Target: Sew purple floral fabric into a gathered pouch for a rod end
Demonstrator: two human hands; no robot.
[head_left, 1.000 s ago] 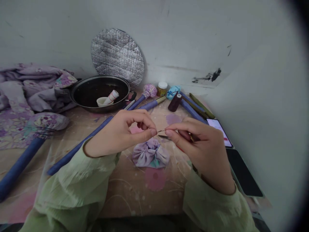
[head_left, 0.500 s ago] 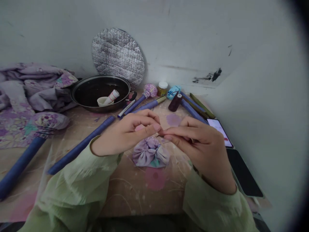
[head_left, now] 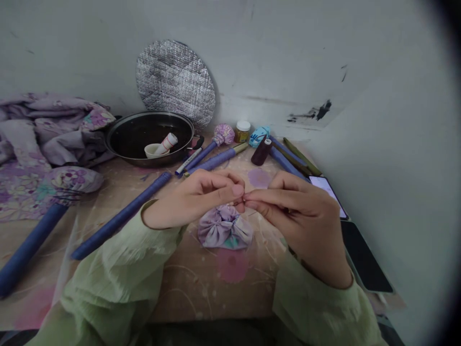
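My left hand [head_left: 201, 194] and my right hand [head_left: 300, 206] meet fingertip to fingertip above the table, both in a pinch. Between them is a thin dark thread, barely visible where the fingertips cover it. Just below the fingers lies a gathered puff of lilac floral cloth [head_left: 225, 230], its top drawn into folds. Neither hand grips the puff. A cone of dark maroon thread [head_left: 261, 153] stands tilted beyond my right hand.
A wide black pan [head_left: 118, 137] holding a small white bowl [head_left: 153, 152] stands at back left. Blue-wrapped sticks [head_left: 126, 214] lie around, some with cloth heads. Floral fabric [head_left: 54, 125] is heaped left. A phone [head_left: 329, 194] and a dark tablet-like slab [head_left: 365, 254] lie right.
My left hand has shifted slightly right and down, its fingers curling closer against the right fingertips. My right hand stays nearly still, and the cloth puff has not moved.
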